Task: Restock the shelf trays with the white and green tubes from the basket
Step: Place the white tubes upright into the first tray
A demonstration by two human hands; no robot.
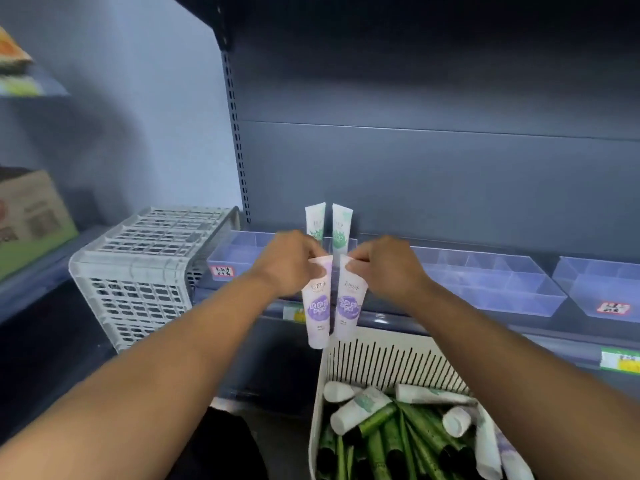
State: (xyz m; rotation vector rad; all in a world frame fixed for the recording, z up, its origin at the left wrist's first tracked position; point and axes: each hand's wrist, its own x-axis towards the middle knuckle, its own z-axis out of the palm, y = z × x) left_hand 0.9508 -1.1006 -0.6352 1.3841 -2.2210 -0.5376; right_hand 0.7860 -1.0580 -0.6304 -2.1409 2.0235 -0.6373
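Observation:
My left hand (289, 263) pinches the crimped top of a white tube with a purple label (317, 306), which hangs cap down. My right hand (386, 266) pinches a second white and purple tube (347, 304) the same way, right beside the first. Both hang in front of the left clear shelf tray (239, 251). Two white tubes with green labels (316, 221) (341, 226) stand upright in that tray behind my hands. The white basket (384, 358) at bottom right holds several white tubes (358, 408) and dark green tubes (412, 434).
More clear divided trays (491, 282) (599, 284) sit along the shelf to the right. An overturned white slatted crate (138, 268) stands at the shelf's left end. A cardboard box (31, 216) lies on a side shelf at far left.

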